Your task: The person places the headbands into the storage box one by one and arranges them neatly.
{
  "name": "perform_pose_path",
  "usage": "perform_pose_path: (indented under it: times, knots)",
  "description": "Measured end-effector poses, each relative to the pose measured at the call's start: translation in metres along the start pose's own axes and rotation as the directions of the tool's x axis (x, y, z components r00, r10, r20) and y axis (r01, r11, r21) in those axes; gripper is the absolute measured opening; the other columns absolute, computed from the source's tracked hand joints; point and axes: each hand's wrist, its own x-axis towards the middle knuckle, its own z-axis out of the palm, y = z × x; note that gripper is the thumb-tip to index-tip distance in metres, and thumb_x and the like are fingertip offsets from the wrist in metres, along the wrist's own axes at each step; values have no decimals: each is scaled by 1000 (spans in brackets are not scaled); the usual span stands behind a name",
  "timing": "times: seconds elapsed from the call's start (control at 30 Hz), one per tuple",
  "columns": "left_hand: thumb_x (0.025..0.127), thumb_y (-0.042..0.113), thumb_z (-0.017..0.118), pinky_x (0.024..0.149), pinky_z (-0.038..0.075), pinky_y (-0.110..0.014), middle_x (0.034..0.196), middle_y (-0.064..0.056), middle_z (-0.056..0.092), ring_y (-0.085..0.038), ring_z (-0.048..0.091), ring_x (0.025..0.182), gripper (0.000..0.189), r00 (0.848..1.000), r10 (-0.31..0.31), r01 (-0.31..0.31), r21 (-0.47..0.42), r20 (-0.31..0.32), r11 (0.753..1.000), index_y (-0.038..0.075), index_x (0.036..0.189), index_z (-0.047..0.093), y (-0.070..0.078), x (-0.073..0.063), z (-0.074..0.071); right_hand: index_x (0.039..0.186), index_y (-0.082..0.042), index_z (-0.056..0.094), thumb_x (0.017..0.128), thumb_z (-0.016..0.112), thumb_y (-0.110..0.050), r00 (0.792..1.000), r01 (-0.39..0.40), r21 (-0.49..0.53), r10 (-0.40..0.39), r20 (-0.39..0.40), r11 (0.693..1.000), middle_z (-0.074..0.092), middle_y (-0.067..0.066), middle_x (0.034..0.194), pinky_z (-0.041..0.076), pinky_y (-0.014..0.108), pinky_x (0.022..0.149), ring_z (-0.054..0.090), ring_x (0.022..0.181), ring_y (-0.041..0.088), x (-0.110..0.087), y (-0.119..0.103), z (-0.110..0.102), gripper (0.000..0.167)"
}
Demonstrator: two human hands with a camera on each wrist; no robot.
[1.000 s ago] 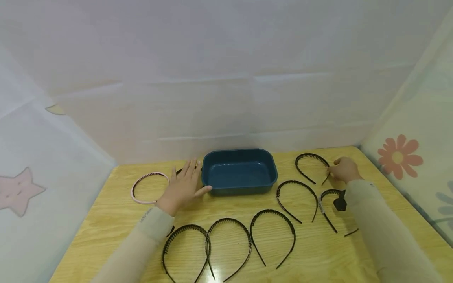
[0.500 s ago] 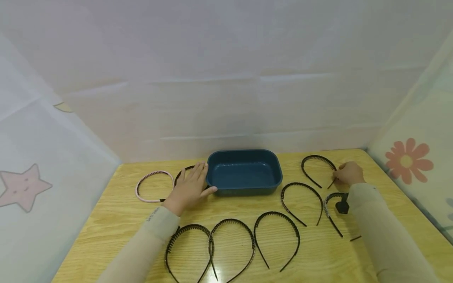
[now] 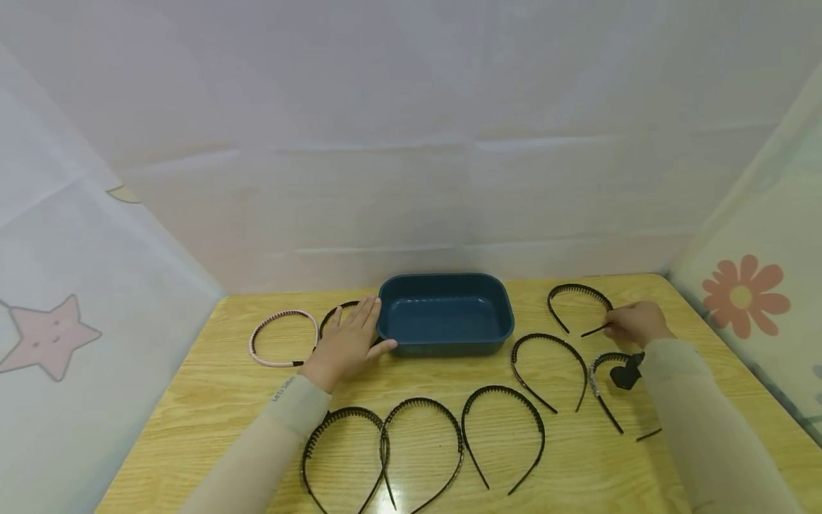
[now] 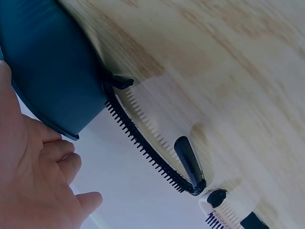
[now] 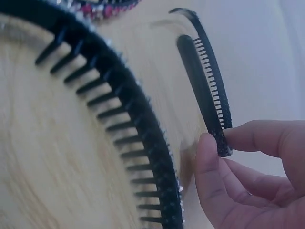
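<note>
A dark blue rectangular basin [image 3: 449, 349] stands at the back middle of the table. My left hand [image 3: 349, 344] lies against its left wall with straight fingers, and in the left wrist view the fingertips touch the basin's rim [image 4: 45, 125]. At the back right, my right hand [image 3: 637, 325] pinches the right arm of a black toothed headband [image 3: 578, 288]. The right wrist view shows thumb and fingers closed on that headband [image 5: 220, 95], which looks tilted. Another black headband [image 3: 325, 318] is partly hidden by my left hand.
A pink headband [image 3: 272, 365] lies at the far left. Several black headbands curve along the front and right, among them one at front middle [image 3: 504, 387], one behind it [image 3: 546, 335] and one decorated band [image 3: 594, 382] partly under my right sleeve. Cloth walls surround the table.
The view has shifted slightly. My right hand has turned the pinched headband, so its right arm now slants more to the left. My left hand stays at the basin.
</note>
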Motion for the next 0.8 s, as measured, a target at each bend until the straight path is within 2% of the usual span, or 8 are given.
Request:
perform_pose_path:
  times: [0.17, 0.33, 0.4, 0.47, 0.53, 0.63, 0.7, 0.8]
  knots:
    - [101, 69, 35, 123, 8, -62, 169, -14, 10, -28, 10, 156, 93, 1000, -1, 1, 24, -7, 1000, 4, 163, 11, 0, 1, 1, 147, 22, 31, 104, 53, -12, 999, -2, 148, -3, 37, 989, 73, -2, 81, 63, 30, 77, 74, 75, 10, -9, -4, 4, 58]
    - [101, 68, 37, 124, 5, -60, 169, -13, 11, -27, 11, 156, 92, 1000, -3, 4, 27, -19, 1000, 4, 163, 12, -1, 1, 2, 154, 14, 20, 106, 53, -11, 999, 14, 233, -24, 41, 972, 69, -2, 93, 61, 30, 85, 74, 81, 9, -13, -7, 7, 64]
    - [101, 68, 37, 124, 5, -60, 169, -14, 12, -27, 11, 156, 92, 1000, -5, 5, 29, -19, 1000, 4, 163, 12, -1, 2, 2, 155, 13, 19, 105, 53, -11, 999, 25, 232, -33, 28, 972, 68, 4, 103, 60, 30, 86, 74, 82, 9, -15, -9, 10, 65]
    - [101, 68, 36, 124, 5, -60, 169, -14, 11, -27, 11, 156, 93, 1000, -8, 8, 33, -17, 999, 4, 163, 12, -1, 2, 2, 156, 12, 20, 105, 55, -10, 999, 34, 242, -37, 9, 970, 63, 15, 117, 60, 29, 86, 74, 82, 9, -18, -11, 13, 66]
    - [101, 68, 37, 123, 6, -61, 169, -14, 12, -28, 13, 156, 93, 1000, -7, 8, 33, -20, 999, 3, 163, 13, 0, 2, 2, 156, 13, 19, 105, 54, -10, 998, 56, 235, -56, -7, 970, 51, 26, 133, 60, 27, 87, 73, 82, 7, -20, -14, 16, 66]
    - [101, 68, 38, 123, 8, -62, 169, -16, 13, -29, 14, 155, 93, 1000, -7, 8, 31, -24, 999, 2, 163, 14, 1, 2, 1, 155, 14, 20, 105, 54, -9, 997, 81, 249, -75, -35, 965, 35, 31, 146, 59, 25, 87, 70, 82, 3, -24, -16, 21, 65]
    - [101, 67, 39, 123, 9, -62, 168, -16, 14, -30, 15, 155, 93, 1000, -8, 8, 29, -27, 1000, 2, 162, 14, 2, 2, 1, 154, 15, 21, 105, 54, -9, 994, 104, 250, -94, -52, 963, 36, 30, 145, 59, 25, 87, 68, 82, 0, -25, -17, 23, 64]
    - [101, 67, 40, 123, 11, -62, 168, -17, 14, -30, 15, 155, 93, 1000, -10, 11, 28, -24, 1000, 2, 162, 13, 3, 2, 2, 153, 16, 24, 105, 55, -9, 990, 135, 270, -121, -67, 953, 46, 22, 132, 58, 25, 88, 68, 84, 0, -26, -18, 24, 62]
